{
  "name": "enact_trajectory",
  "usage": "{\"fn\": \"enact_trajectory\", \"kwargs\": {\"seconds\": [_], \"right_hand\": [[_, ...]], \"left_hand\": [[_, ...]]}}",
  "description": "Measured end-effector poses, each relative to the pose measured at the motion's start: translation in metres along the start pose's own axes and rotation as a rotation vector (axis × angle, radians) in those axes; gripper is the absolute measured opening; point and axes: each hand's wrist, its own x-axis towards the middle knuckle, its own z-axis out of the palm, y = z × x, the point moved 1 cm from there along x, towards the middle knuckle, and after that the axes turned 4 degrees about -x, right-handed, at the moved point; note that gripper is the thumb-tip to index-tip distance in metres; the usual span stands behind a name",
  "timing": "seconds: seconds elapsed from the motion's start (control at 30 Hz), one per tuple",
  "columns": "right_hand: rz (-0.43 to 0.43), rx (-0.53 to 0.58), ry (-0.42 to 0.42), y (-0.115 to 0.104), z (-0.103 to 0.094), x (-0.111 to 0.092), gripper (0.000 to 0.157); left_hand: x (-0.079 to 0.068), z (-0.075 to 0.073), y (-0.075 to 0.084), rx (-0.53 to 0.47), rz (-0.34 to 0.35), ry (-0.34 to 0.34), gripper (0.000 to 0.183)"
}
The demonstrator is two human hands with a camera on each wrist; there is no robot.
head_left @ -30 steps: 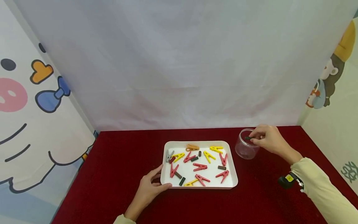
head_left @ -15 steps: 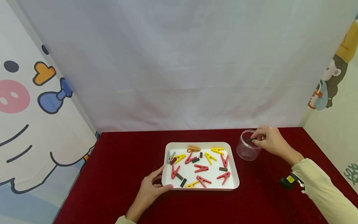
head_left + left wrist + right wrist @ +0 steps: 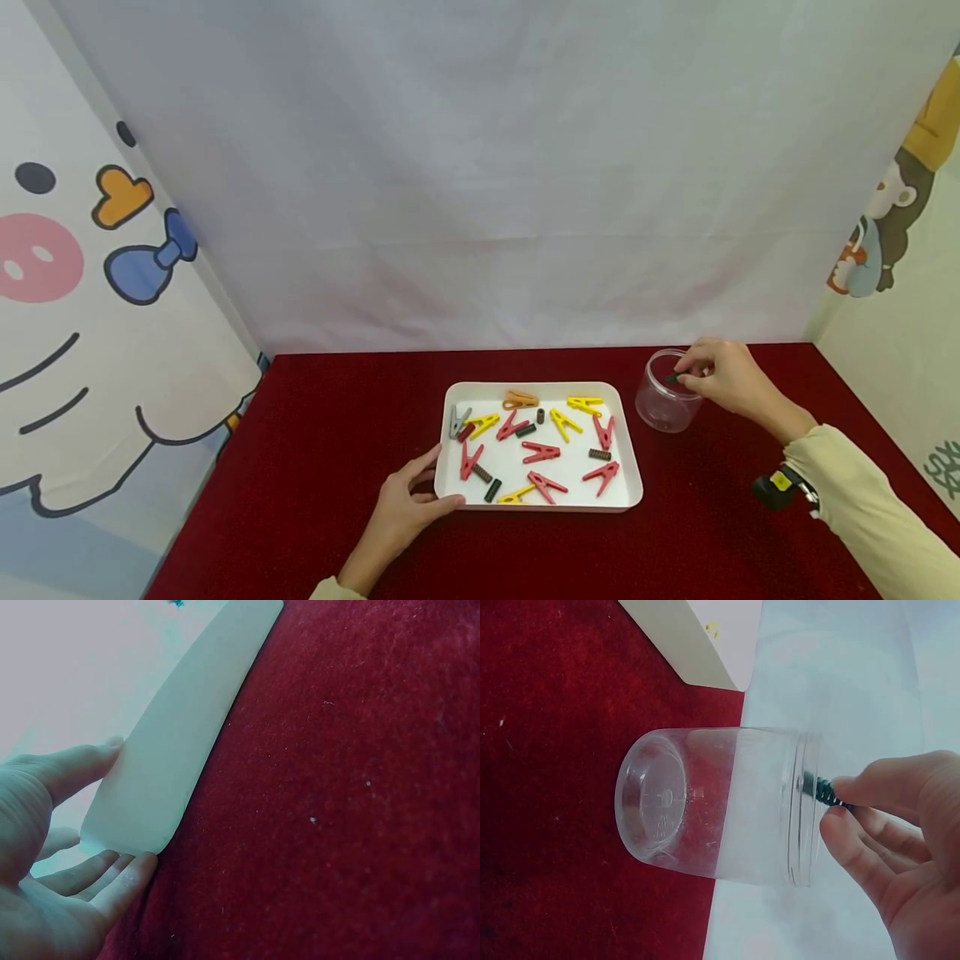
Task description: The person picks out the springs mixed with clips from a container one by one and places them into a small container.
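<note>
My right hand (image 3: 723, 377) pinches a dark green coil spring (image 3: 825, 789) between thumb and fingertips. The spring's free end points into the mouth of a clear plastic jar (image 3: 663, 410), at the rim; no contents show inside the jar in the right wrist view. My left hand (image 3: 401, 504) rests on the near left corner of a white tray (image 3: 547, 504), thumb on the near wall and fingers along the left side. Loose in the tray lie red clips (image 3: 541, 452), yellow clips (image 3: 565, 423), a grey clip (image 3: 458, 422), an orange clip (image 3: 521, 399) and several springs (image 3: 600, 454).
A dark red cloth (image 3: 337, 433) covers the table. Behind it hangs a pale curtain (image 3: 487, 208). Printed panels stand at left and right. The jar stands just right of the tray. A dark device (image 3: 776, 489) is strapped at the right wrist.
The spring in my right hand has tipped slightly down toward the jar's mouth, and less of it shows. The whole view has shifted a little. My left hand keeps its place on the tray.
</note>
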Motion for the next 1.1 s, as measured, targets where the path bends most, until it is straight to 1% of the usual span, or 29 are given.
{"fn": "enact_trajectory", "kwargs": {"seconds": [0.3,0.47,0.57,0.7,0.83,1.1], "right_hand": [[0.014,0.0,-0.005,0.003,0.0,0.001,0.015],[0.013,0.015,-0.015,0.001,-0.003,0.002,0.015],[0.008,0.019,-0.013,0.0,-0.003,0.002,0.015],[0.001,0.014,-0.011,-0.002,-0.002,0.001,0.016],[-0.012,0.017,-0.008,-0.006,-0.002,0.0,0.017],[-0.064,0.061,0.035,-0.014,0.0,-0.001,0.022]], "left_hand": [[0.0,0.001,0.001,0.019,-0.001,0.0,0.081],[0.002,0.0,-0.001,0.047,-0.01,0.002,0.082],[0.002,-0.001,-0.002,0.054,-0.002,-0.002,0.083],[0.002,0.0,-0.002,0.052,-0.009,-0.001,0.084],[0.002,0.0,-0.003,0.048,-0.02,0.002,0.084],[0.001,0.0,-0.001,0.028,-0.005,0.008,0.082]]}}
